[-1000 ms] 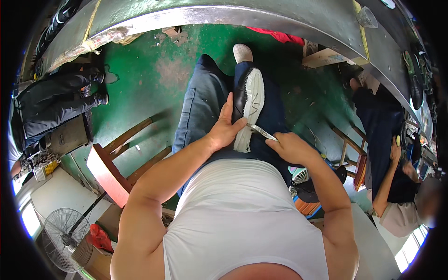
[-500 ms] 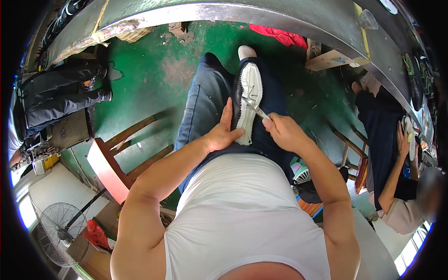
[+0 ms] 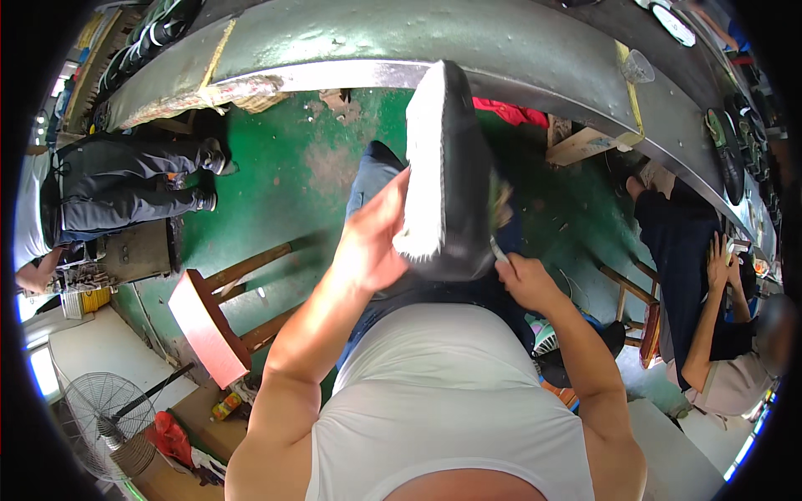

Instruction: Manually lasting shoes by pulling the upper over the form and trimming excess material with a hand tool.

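Note:
A black shoe upper (image 3: pixel 465 175) with a pale, frayed-edged underside (image 3: pixel 426 159) is raised in front of me, toe away, turned onto its side. My left hand (image 3: pixel 372 238) grips it from the left, the fingers partly hidden behind it. On the other side, my right hand (image 3: pixel 530 280) is closed around a slim metal hand tool (image 3: pixel 499 250). The tool's tip is next to the shoe's heel end; the shoe hides part of it, and I cannot tell whether they touch.
A grey metal-edged workbench (image 3: pixel 334 73) curves across the far side. Wooden stools (image 3: pixel 213 326) stand left and right. At lower left is a wire-caged fan (image 3: pixel 104 422). One person (image 3: pixel 125 184) stands at the left; a seated co-worker (image 3: pixel 710 334) works with both hands at the right.
My left hand has lifted the shoe from my thighs and turned it so its black side shows. The tool has come away from the pale underside to the heel end. My view has shifted slightly.

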A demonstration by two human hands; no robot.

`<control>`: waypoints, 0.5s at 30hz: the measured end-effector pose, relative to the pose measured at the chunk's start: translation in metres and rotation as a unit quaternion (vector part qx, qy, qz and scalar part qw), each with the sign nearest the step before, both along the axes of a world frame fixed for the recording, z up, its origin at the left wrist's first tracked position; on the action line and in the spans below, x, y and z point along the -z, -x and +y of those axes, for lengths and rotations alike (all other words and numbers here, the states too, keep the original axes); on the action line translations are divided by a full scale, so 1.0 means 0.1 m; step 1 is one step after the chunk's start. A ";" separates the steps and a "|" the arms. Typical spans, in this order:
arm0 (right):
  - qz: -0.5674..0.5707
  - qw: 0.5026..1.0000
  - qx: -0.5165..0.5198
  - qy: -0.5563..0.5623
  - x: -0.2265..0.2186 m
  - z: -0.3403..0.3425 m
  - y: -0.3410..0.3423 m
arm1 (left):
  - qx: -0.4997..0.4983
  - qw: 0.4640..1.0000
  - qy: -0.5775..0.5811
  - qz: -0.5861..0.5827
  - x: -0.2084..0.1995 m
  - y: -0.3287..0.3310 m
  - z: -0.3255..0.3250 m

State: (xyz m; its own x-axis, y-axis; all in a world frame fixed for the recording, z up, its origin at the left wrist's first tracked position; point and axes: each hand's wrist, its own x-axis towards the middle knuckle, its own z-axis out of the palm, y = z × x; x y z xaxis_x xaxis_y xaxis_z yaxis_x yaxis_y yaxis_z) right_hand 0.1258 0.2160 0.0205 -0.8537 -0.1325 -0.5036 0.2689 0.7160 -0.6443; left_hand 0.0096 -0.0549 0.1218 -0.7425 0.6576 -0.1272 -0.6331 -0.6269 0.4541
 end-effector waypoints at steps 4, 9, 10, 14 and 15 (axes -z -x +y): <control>0.117 0.964 -0.171 -0.168 -0.30 -0.18 -0.10 | 0.009 0.996 -0.088 -0.006 -0.29 0.57 0.32; 0.109 0.967 -0.160 -0.167 -0.27 -0.20 -0.14 | -0.032 0.999 -0.006 0.020 -0.16 0.90 0.72; 0.111 0.965 -0.166 -0.170 -0.25 -0.20 -0.18 | -0.021 0.998 -0.063 -0.005 -0.15 0.89 0.71; 0.222 0.962 -0.099 -0.124 -0.35 -0.14 -0.12 | -0.003 0.981 -0.165 -0.099 -0.08 0.91 0.62; 0.296 0.950 -0.053 -0.087 -0.41 -0.09 -0.02 | 0.002 0.977 -0.187 -0.100 -0.08 0.90 0.61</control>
State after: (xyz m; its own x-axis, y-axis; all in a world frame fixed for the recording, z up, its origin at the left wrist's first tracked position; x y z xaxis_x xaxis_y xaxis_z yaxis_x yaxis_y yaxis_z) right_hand 0.1283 0.2068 0.0617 -0.9806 -0.1921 0.0379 -0.1827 0.8280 -0.5301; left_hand -0.0799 0.0064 0.1303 -0.7249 0.6885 -0.0204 -0.6883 -0.7229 0.0611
